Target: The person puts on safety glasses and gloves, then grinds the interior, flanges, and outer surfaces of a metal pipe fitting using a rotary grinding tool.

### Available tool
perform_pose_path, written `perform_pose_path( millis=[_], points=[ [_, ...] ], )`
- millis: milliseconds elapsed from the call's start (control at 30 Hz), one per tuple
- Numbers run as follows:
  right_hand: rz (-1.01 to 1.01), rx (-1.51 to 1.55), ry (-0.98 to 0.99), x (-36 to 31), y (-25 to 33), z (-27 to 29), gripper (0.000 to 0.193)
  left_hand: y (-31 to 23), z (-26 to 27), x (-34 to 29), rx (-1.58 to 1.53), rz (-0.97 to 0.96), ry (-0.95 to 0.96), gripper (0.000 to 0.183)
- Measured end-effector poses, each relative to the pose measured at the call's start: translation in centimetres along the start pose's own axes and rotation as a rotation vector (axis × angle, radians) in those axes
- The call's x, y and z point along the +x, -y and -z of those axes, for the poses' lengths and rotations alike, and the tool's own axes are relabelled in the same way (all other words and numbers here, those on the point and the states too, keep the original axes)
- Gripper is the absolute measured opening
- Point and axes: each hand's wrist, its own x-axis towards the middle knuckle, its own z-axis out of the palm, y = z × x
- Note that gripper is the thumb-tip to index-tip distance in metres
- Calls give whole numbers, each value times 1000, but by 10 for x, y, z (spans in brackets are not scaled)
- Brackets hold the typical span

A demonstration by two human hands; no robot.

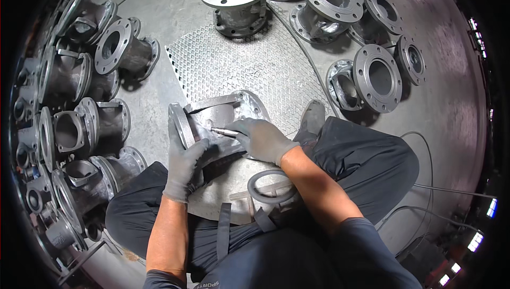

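Note:
A grey flanged metal casting [219, 114], shaped like a short pipe body with a square-edged opening, lies on its side between my legs. Around its left round flange, my left hand [184, 164] in a grey glove is closed, thumb on the near side. My right hand [264, 139], also gloved, grips a slim silver pen-shaped tool [226, 131]. The tool points left, its tip at the casting's inner surface beside the opening. The right hand's fingertips are partly hidden, and so is the tool's rear end. A dark ring-shaped loop [252, 188] lies just below the casting.
Perforated metal sheeting [239, 61] covers the floor ahead. Another flanged casting [234, 18] stands upright on it. Several castings [378, 76] stand at the right, and many more [114, 50] crowd the left. A dark hose [305, 50] runs across the floor; cables [425, 188] lie at right.

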Motion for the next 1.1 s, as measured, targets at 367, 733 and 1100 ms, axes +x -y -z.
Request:
perform_pose_path(
  millis=[367,733,1100],
  points=[
    [-15,61,16,0,-3,-8,38,6,7,6,-139,232,-188,71],
    [-4,39,17,-4,51,-30,40,32,23,21,-145,113,-198,62],
    [83,73,-176,-15,48,-60,38,28,22,18,102,63,-174,75]
  ],
)
